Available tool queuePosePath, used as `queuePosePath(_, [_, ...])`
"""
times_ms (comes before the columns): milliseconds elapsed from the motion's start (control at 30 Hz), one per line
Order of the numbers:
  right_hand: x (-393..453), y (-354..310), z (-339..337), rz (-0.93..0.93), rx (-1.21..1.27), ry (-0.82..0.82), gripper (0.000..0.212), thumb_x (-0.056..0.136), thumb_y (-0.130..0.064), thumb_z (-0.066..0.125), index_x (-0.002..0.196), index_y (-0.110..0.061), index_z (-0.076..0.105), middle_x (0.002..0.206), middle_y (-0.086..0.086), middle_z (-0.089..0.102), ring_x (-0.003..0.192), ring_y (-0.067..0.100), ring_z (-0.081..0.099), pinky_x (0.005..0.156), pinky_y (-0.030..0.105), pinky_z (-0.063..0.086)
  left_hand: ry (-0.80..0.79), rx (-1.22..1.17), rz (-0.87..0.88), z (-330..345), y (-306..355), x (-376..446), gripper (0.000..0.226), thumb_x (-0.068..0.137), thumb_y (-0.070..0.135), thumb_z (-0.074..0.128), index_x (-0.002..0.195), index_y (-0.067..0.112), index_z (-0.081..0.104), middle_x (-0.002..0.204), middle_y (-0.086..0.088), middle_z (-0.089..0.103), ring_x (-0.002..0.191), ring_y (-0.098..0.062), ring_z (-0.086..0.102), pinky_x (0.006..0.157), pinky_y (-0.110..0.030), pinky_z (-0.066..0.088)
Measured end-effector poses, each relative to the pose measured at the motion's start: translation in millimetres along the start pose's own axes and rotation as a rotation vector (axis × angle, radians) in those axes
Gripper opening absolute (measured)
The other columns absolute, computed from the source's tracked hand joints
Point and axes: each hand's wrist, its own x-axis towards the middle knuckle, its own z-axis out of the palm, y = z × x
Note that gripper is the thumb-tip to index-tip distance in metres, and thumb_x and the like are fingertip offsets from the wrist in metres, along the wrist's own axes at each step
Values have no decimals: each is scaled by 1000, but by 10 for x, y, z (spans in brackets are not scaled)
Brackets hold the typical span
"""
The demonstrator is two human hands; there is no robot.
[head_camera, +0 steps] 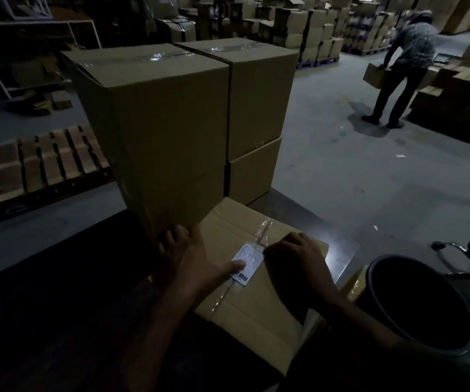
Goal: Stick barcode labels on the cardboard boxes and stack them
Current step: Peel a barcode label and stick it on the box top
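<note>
A taped cardboard box lies in front of me on a dark table. A white barcode label lies on its top, across the tape seam. My left hand is spread over the box's far left corner, and its thumb presses the label's left edge. My right hand rests on the box with curled fingers whose tips meet the label's upper right edge. Two stacks of taped boxes stand right behind the box.
A dark round bin stands at my right beside the box. A pallet of small flat boxes lies on the floor at left. A person bends over boxes at far right. Piled cartons fill the back of the warehouse.
</note>
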Motion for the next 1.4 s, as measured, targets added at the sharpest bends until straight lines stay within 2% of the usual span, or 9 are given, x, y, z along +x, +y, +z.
queuePosePath(167, [41, -286, 78, 66, 26, -37, 18, 89, -42, 68, 104, -35, 75, 95, -11, 60, 91, 13, 49, 78, 35, 41, 22, -55, 3, 114, 49, -111, 145, 44, 112, 40, 161, 28, 21, 165, -5, 26, 149, -30, 30, 121, -51, 28])
queuePosePath(400, [76, -328, 160, 165, 83, 38, 8, 87, -34, 70, 83, -28, 66, 79, -17, 45, 80, 11, 46, 71, 28, 28, 92, -28, 16, 113, 32, -165, 138, 48, 114, 36, 158, 31, 30, 166, 1, 30, 150, -25, 31, 119, -49, 29])
queuePosePath(533, [79, -351, 195, 106, 14, -25, 18, 88, -44, 67, 103, -36, 70, 97, -12, 56, 95, 11, 47, 80, 34, 37, 102, -46, 16, 105, 45, -176, 141, 47, 116, 31, 157, 30, 32, 166, 0, 32, 150, -24, 32, 120, -50, 30])
queuePosePath(667, [119, -304, 173, 98, 76, -48, 16, 87, -46, 67, 98, -36, 72, 93, -13, 56, 92, 11, 48, 79, 34, 35, 108, -51, 24, 115, 39, -176, 142, 45, 118, 28, 156, 30, 35, 165, 0, 34, 149, -25, 35, 118, -51, 30])
queuePosePath(767, [136, -306, 187, 62, 25, -53, 26, 85, -50, 63, 107, -39, 71, 93, -12, 55, 90, 11, 46, 78, 34, 35, 128, -35, 28, 116, 40, -182, 139, 47, 117, 32, 155, 30, 37, 163, 0, 36, 147, -26, 38, 116, -50, 33])
queuePosePath(1000, [122, -284, 183, 77, 60, -68, 30, 82, -51, 61, 107, -37, 72, 95, -10, 57, 93, 12, 48, 80, 33, 33, 112, -59, 21, 113, 38, -181, 136, 47, 115, 37, 154, 30, 37, 163, 1, 35, 147, -25, 36, 117, -50, 30])
queuePosePath(1200, [28, -247, 178, 155, 49, -19, 14, 86, -42, 69, 95, -32, 73, 92, -9, 57, 91, 13, 47, 76, 31, 31, 95, -91, 14, 112, 30, -189, 134, 48, 111, 43, 156, 31, 35, 165, 1, 32, 151, -24, 32, 120, -50, 25])
queuePosePath(1333, [-103, -217, 161, 163, 54, 8, 14, 87, -44, 70, 95, -32, 72, 92, -11, 53, 92, 12, 45, 76, 19, 28, 97, -95, 22, 105, 26, -194, 134, 49, 110, 46, 156, 30, 35, 165, 1, 33, 150, -24, 33, 120, -50, 26])
queuePosePath(1400, [-174, -245, 117, 182, 32, 17, 15, 86, -46, 70, 90, -32, 70, 91, -12, 52, 92, 12, 44, 75, 25, 31, 88, -92, 22, 105, 23, -195, 132, 51, 109, 47, 156, 30, 36, 164, 0, 33, 149, -25, 34, 120, -50, 26])
